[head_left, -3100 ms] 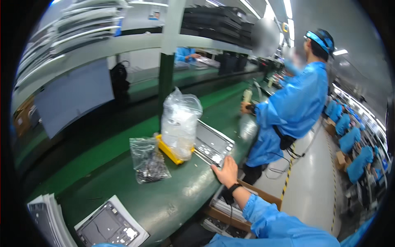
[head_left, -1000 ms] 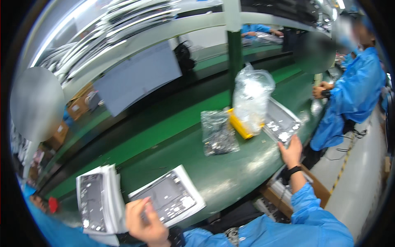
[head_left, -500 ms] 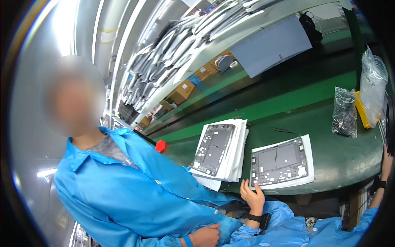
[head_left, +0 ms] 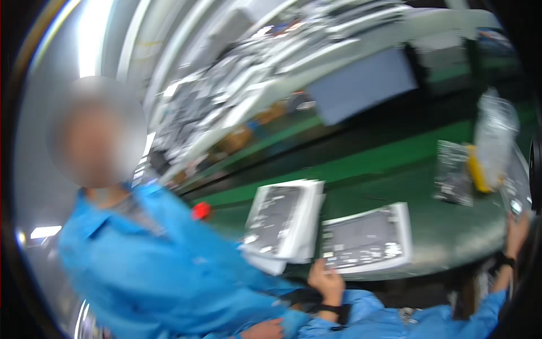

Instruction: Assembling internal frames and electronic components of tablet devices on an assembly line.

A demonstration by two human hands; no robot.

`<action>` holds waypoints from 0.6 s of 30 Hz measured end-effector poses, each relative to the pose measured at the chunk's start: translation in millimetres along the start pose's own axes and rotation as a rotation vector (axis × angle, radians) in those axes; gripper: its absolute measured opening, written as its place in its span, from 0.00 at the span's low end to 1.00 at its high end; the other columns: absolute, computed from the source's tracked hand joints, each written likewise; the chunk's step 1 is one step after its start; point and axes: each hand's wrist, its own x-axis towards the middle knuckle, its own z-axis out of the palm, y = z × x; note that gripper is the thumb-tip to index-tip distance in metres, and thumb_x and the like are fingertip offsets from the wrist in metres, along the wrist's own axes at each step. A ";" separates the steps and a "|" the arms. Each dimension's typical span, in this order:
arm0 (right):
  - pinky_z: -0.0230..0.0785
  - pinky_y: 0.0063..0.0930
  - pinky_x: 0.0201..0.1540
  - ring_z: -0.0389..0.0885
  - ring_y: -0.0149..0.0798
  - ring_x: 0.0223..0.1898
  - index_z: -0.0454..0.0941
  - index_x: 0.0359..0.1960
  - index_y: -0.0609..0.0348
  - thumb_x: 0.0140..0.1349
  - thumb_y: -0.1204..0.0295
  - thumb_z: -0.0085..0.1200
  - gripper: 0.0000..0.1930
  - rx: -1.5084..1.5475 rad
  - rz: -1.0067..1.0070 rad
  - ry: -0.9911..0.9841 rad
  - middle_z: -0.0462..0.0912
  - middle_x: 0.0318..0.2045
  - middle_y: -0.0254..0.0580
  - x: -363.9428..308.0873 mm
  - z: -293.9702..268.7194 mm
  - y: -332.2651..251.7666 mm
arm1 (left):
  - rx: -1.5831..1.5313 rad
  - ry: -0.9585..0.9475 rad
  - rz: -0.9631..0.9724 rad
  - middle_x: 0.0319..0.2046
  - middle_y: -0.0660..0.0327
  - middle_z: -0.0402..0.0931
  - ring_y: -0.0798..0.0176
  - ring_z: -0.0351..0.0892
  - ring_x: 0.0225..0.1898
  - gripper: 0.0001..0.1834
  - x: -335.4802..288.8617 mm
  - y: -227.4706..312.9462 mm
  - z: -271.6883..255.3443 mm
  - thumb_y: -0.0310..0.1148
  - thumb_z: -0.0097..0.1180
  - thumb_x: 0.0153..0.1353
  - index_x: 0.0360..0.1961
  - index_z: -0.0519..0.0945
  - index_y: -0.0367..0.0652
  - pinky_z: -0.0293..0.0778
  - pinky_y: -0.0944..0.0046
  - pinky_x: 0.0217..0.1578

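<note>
Near the table edge, my left hand (head_left: 327,281) is at the lower left corner of a thin tablet-like panel (head_left: 361,234), dark grey with white patches. Its fingers point up and look apart from the thumb, though blurred, and I see nothing held. That panel lies flat on white sheets (head_left: 402,223). At the far right, my right hand (head_left: 516,236) reaches to a shiny silvery thing (head_left: 515,189) whose kind I cannot make out; the fingertips are smeared. A similar panel (head_left: 275,217) rests on a white stack (head_left: 309,226) to the left.
A person in a blue coat (head_left: 164,265) stands at the left, a hand (head_left: 262,329) low in front. On the green table (head_left: 361,192) are a bag of small dark parts (head_left: 453,178), a yellow thing (head_left: 479,169), a clear bag (head_left: 495,141) and a red object (head_left: 201,211).
The whole view has shifted and blurred, with the table things lower and further left. My right hand shows more fully, at the silvery thing. My left hand stays by the panel's corner.
</note>
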 end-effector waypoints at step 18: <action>0.48 0.45 0.70 0.58 0.56 0.68 0.61 0.63 0.76 0.57 0.39 0.52 0.48 -0.124 -0.014 -0.027 0.62 0.65 0.63 -19.9 -51.7 -74.5 | -0.020 0.029 0.197 0.40 0.44 0.82 0.40 0.81 0.40 0.25 15.6 36.9 -5.5 0.46 0.43 0.71 0.45 0.80 0.31 0.75 0.49 0.43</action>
